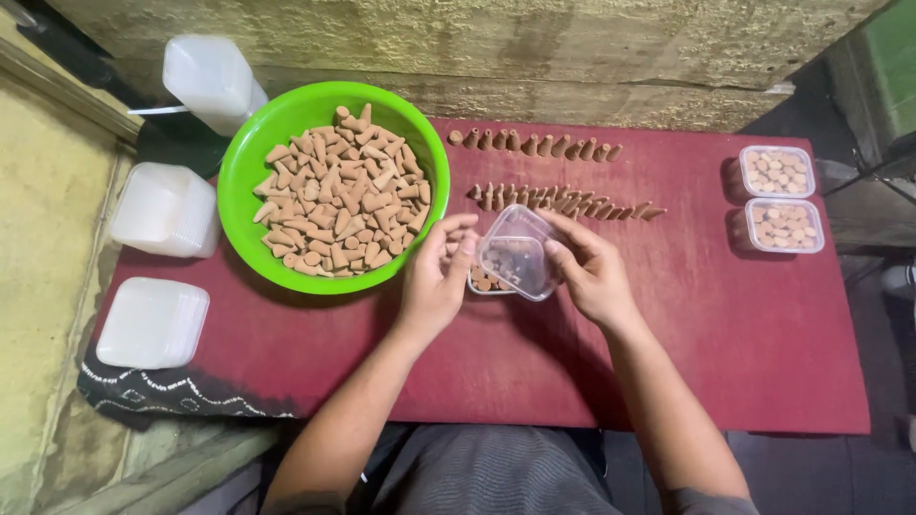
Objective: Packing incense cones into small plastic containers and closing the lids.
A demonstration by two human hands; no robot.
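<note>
My left hand and my right hand both grip a small clear plastic lid, tilted over a small clear box that has brown cones in it. The box rests on the dark red cloth, mostly hidden by the lid. To the left stands a green bowl heaped with tan cones. Beyond my hands, two rows of cones stand upright on the cloth, the far row near the wall.
Two closed clear boxes filled with cones sit at the far right. Stacks of empty clear containers lie along the left side. A rough wall borders the far edge.
</note>
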